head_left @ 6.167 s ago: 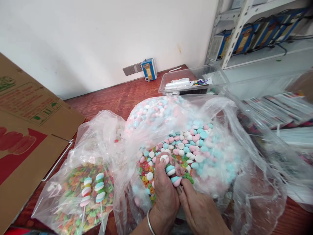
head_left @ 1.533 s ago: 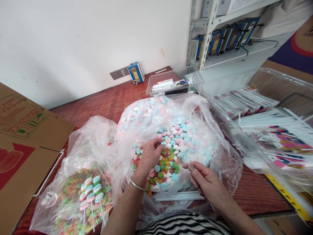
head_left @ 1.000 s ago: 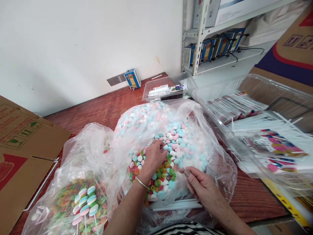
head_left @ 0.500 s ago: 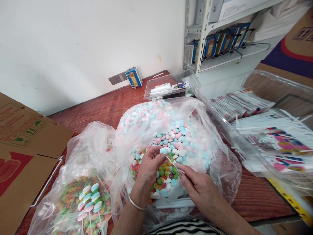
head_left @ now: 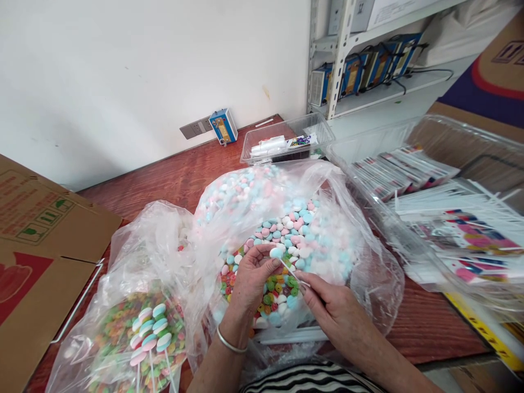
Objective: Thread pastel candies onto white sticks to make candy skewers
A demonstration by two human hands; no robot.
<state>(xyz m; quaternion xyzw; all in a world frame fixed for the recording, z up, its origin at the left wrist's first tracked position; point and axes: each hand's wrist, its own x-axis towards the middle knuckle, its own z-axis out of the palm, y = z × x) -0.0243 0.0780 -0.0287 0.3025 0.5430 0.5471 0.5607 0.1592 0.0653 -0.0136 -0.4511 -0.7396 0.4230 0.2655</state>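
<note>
Between the thumb and fingers of my left hand (head_left: 257, 271) is a pale blue and white candy (head_left: 277, 252). My right hand (head_left: 327, 300) pinches a thin white stick (head_left: 291, 269), whose upper end meets the candy at my left fingertips. Whether the stick has gone into the candy I cannot tell. Under both hands lies an opened clear plastic bag (head_left: 379, 278) of pink, blue and white candies (head_left: 286, 229). Colourful ring gummies (head_left: 272, 286) are heaped just below my fingers. More white sticks (head_left: 290, 335) lie in front of the heap.
Finished candy skewers (head_left: 150, 333) lie on a bag of ring gummies (head_left: 110, 327) at left. A cardboard box (head_left: 41, 218) stands beyond. Clear trays (head_left: 380, 204) with sticks and printed packets fill the right; a smaller tray (head_left: 286, 144) and blue device (head_left: 223, 126) sit behind.
Both hands keep nearly the same hold on the candy and the stick. The view has shifted very slightly; nothing has been let go.
</note>
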